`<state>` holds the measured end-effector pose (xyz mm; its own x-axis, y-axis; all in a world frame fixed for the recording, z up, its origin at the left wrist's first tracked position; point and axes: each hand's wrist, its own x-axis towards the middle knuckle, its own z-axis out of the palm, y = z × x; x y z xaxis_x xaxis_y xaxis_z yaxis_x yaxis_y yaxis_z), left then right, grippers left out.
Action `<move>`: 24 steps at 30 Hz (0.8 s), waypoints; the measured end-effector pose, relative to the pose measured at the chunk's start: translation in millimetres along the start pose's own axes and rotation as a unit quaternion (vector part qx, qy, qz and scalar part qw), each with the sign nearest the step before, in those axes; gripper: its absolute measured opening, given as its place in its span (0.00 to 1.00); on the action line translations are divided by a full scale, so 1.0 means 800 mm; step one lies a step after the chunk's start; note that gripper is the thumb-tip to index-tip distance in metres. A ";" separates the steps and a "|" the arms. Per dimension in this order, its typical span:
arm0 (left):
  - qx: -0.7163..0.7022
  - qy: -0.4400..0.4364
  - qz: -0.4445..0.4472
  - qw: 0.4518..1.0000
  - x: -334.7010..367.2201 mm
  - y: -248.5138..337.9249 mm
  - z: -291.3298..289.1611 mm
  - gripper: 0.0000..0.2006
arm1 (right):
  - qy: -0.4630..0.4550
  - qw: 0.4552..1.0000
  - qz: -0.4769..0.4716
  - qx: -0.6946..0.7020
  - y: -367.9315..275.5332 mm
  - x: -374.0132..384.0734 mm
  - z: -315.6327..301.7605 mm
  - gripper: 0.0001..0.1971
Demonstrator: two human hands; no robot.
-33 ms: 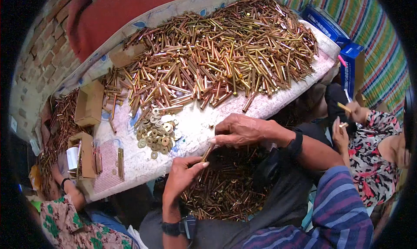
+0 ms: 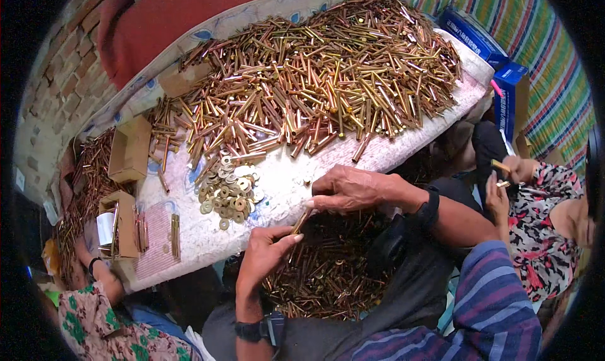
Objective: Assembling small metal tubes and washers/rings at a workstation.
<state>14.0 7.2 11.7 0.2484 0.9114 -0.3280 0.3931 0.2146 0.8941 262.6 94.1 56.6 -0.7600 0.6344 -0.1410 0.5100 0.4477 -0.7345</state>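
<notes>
My left hand (image 2: 268,252) pinches a slim brass-coloured anchor bolt (image 2: 302,221) between thumb and fingers, tilted up to the right, just off the table's near edge. At its upper end my right hand (image 2: 353,189) is closed, fingers curled and thumb tip against the bolt; any small part inside is hidden. Left of my right hand, a heap of flat washers (image 2: 227,191) lies on the white-covered table (image 2: 277,172). Behind them spreads a large pile of anchor bolts (image 2: 315,77). Below my hands, more bolts (image 2: 328,279) fill a dark space.
Cardboard boxes (image 2: 129,148) stand at the table's left end, beside a short row of bolts (image 2: 175,236). Blue boxes (image 2: 472,40) are at the far right. A person in a floral sleeve (image 2: 94,317) reaches in at left; another person's hands (image 2: 504,178) hold small metal parts at right.
The hands of the person at right have shifted slightly. My own hands and the bolt stay where they were.
</notes>
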 end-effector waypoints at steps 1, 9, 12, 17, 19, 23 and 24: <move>0.006 -0.001 0.021 1.000 0.000 -0.004 -0.001 0.14 | -0.002 1.000 -0.001 0.001 0.003 0.001 0.003 0.22; 0.027 -0.005 -0.015 1.000 -0.001 0.009 0.003 0.15 | 0.141 0.990 0.027 -0.002 0.023 0.013 -0.007 0.27; 0.050 0.003 0.036 0.998 0.006 -0.008 0.007 0.15 | 0.254 0.961 0.058 -0.096 0.052 0.025 -0.015 0.21; 0.091 -0.025 0.047 0.994 0.012 -0.002 0.019 0.17 | 0.342 0.905 0.131 -0.217 0.078 0.049 -0.021 0.22; 0.102 -0.034 0.051 0.993 0.014 -0.009 0.026 0.19 | 0.328 0.906 0.138 -0.231 0.073 0.053 -0.020 0.24; 0.122 -0.066 0.063 0.988 0.015 -0.019 0.039 0.24 | 0.334 0.905 0.116 -0.235 0.085 0.062 -0.010 0.23; 0.137 -0.074 0.055 0.986 0.012 -0.009 0.040 0.25 | 0.348 0.905 0.122 -0.213 0.090 0.063 -0.011 0.22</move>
<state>41.5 2.8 -7.8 0.4225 0.8580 -0.2921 0.5755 -0.0050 0.8178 264.5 163.8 2.3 -0.2420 0.9241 0.2958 0.8498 0.3490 -0.3951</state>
